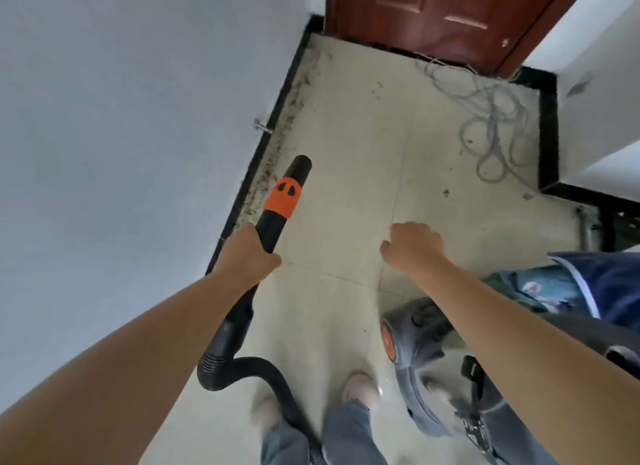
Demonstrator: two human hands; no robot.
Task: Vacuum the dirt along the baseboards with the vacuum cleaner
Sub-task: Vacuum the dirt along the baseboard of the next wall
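Dirt [277, 146] lines the black baseboard [273, 118] from nozzle to door, so most is left. Left hand [247, 253] grips the vacuum wand [282, 201], tip just short of it; right hand [414, 245] hangs loosely curled, empty.

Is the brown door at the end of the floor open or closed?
Closed. The brown door sits flat in its frame, its bottom edge level with the threshold, and no gap or room shows beyond it. Tangled cords lie in front.
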